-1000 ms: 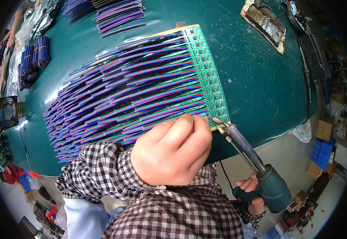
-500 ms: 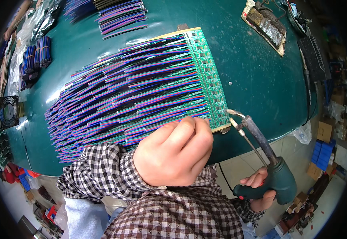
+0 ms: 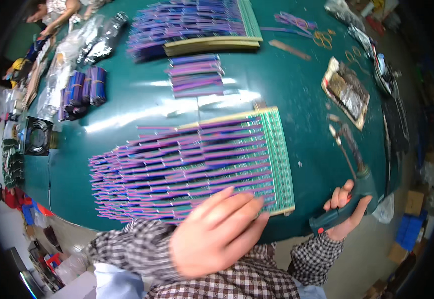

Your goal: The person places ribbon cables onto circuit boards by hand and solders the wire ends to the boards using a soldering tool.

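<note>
A green circuit board panel (image 3: 281, 164) lies before me, with rows of multicoloured ribbon wires (image 3: 192, 164) running left from it. Over the lower wires, close to the panel's near corner, my left hand (image 3: 217, 234) is open, its fingers loosely bent and slightly blurred. Nothing shows in its fingers, though the underside is hidden. My right hand (image 3: 346, 207) grips the dark green handle of a soldering gun (image 3: 364, 187) right of the panel. The gun's metal tip and thin feed tube point up and left, apart from the board.
A second wired panel stack (image 3: 212, 45) sits at the far side, with loose cut wires (image 3: 197, 74) below it. Bundled wires (image 3: 85, 87) and a black fan (image 3: 38, 135) stand left. A grimy soldering pad (image 3: 346, 92) lies right. Another person (image 3: 60, 15) is at the far left.
The view has shifted to show more of the far table. My left fingers have loosened from a closed pinch at the wire ends. The soldering gun has moved away from the board's edge.
</note>
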A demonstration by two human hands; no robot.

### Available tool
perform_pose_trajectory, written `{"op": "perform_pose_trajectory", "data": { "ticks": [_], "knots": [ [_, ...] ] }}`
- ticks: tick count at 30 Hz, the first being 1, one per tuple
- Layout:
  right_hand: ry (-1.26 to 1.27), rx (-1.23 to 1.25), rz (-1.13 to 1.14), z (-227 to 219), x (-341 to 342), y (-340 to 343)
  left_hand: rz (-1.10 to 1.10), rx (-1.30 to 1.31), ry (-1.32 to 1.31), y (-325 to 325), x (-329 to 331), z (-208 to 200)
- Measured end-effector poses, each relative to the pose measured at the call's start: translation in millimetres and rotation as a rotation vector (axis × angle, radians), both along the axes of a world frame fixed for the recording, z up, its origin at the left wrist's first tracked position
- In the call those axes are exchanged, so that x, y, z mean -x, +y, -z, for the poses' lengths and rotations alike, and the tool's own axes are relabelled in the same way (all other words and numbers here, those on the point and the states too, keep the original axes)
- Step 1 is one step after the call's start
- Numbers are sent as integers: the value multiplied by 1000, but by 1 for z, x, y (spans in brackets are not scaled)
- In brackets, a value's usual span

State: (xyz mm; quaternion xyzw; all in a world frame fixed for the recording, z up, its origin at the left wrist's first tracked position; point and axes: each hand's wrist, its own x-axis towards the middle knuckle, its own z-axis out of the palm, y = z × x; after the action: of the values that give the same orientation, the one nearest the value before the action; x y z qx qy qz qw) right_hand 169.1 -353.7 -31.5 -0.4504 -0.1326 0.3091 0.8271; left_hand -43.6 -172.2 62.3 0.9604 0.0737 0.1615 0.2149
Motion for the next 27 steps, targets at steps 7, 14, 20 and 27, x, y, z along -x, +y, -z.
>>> {"op": "perform_pose_trajectory", "data": {
  "ticks": [7,14,20,27],
  "knots": [
    [-9,52,56,4,-1,1,-177,90,44,146,-41,31],
    [35,36,85,7,2,2,-276,210,254,175,-59,70],
    [18,44,75,6,1,-1,-239,142,120,172,-57,70],
    [-27,57,81,6,1,1,-192,-107,-24,172,-55,74]
  ]
}}
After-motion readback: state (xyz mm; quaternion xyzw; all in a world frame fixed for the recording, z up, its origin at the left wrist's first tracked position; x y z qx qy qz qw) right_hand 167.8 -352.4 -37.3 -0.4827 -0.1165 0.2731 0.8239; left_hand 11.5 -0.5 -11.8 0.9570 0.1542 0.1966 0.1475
